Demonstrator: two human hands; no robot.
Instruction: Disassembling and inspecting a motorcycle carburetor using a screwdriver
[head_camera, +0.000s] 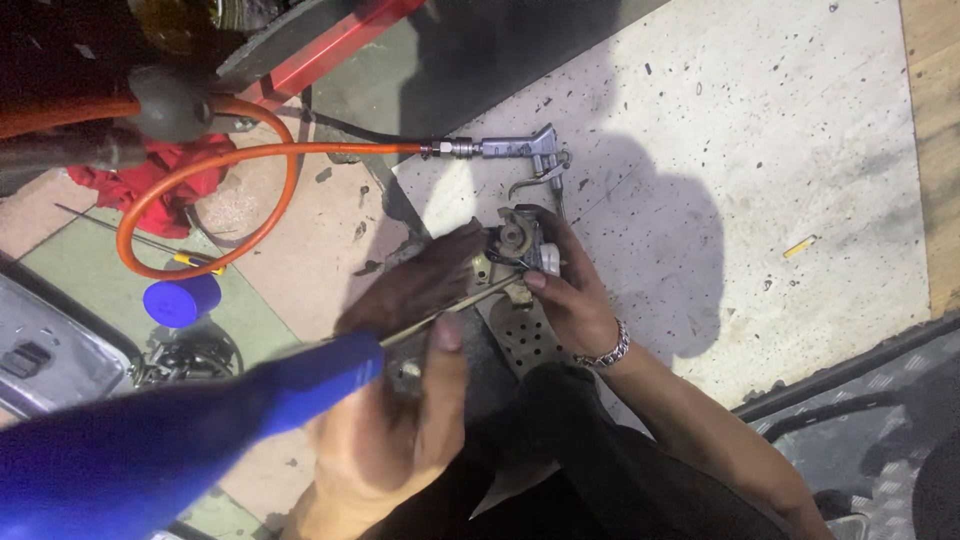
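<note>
A speckled grey floor is spreading across the upper right, meeting pinkish and green panels on the left, with a dark ribbed mat lying at the lower right. The person is crouching over it, and their shadow is falling across the grey slab.

The right hand, wearing a beaded bracelet at the wrist, is wrapping its fingers around a small metal engine part, which is sitting near the middle of the view just above a perforated metal plate. The left hand is also touching that part from the other side, fingers curled close against it. A third hand is coming up from the bottom edge, gripping a screwdriver with a blue handle whose thin shaft is reaching to the part; it probably belongs to a second person, though the blur is making that hard to tell.

Just above the part, a metal air gun is lying on the floor, joined to an orange hose looping left. A red rag is lying under the loop, and a blue cap is standing near it.
</note>
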